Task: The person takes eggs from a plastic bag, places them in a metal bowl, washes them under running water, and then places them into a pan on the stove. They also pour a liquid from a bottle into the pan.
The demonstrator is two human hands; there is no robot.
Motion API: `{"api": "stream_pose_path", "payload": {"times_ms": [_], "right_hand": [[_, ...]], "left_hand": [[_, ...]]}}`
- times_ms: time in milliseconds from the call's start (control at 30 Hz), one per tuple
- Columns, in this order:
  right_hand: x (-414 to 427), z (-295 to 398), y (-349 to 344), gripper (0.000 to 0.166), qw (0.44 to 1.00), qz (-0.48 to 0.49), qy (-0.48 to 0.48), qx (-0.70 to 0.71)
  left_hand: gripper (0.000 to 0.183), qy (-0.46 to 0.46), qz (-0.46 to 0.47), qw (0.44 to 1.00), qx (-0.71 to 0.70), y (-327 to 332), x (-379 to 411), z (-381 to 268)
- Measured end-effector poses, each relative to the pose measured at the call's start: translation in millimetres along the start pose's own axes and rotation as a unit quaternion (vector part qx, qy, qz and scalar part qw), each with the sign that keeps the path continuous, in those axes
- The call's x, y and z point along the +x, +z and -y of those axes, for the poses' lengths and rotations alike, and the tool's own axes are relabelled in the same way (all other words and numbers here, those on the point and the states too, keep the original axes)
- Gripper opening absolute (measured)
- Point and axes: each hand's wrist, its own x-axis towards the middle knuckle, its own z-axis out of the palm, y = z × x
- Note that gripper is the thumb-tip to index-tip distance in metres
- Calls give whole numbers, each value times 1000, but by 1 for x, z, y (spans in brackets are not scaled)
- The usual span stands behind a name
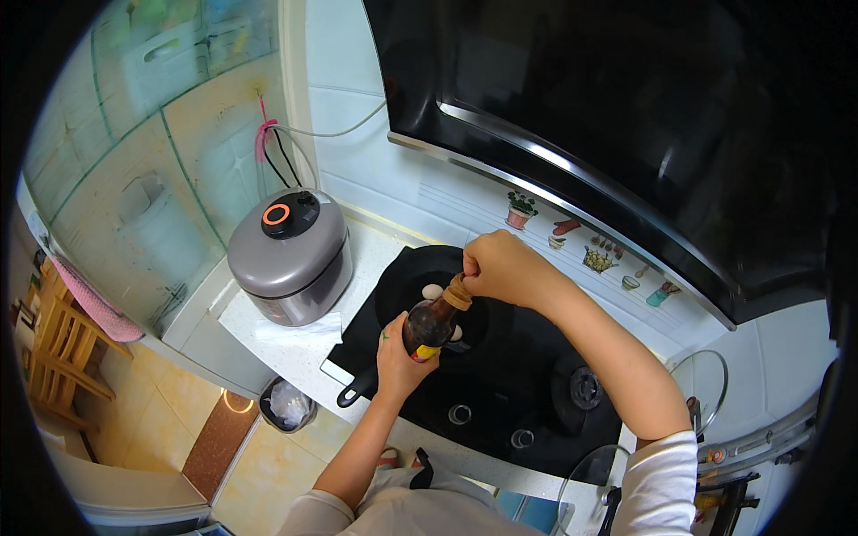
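Observation:
My left hand (400, 375) is wrapped around the body of a dark glass bottle (427, 323) with a yellow and red label. Over the bottle's tan cap (458, 292), the fingers of my right hand (504, 265) are closed; whether the cap is loose I cannot tell. The bottle leans above a black frying pan (409, 264) on the left burner. One pale egg (432, 291) shows in the pan, and a second egg (457, 333) is partly hidden behind the bottle. The pan's handle (360, 386) points toward me, left of my forearm.
A grey electric pressure cooker (288, 261) stands left of the black gas cooktop (489, 382). Overhead, a black range hood (570, 114) juts out. Glass lids (726, 375) are at the right. A lined bin (288, 405) is on the floor below the counter.

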Motion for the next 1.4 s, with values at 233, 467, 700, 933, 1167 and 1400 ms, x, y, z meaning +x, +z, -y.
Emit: {"api": "stream_pose_path", "payload": {"times_ms": [233,467,700,933,1167,1400], "right_hand": [[9,-9,5,11,997,53,56,-16],[12,-16,27,7,989,-105,-93,40],[9,-16,36,5,978,-155,-120,63],[6,-6,34,8,979,-147,-88,111],[8,-6,40,7,975,-150,-70,150],[11,-8,7,9,993,29,-63,93]], "left_hand": [[74,5,-13,999,30,2,0,4],[75,-49,-17,999,-2,0,2,2],[73,-59,-17,998,-3,-1,3,-1],[74,-63,-23,998,-16,1,2,-2],[75,-66,-39,997,-25,2,-1,1],[77,-52,-10,999,2,-6,0,2]]}}
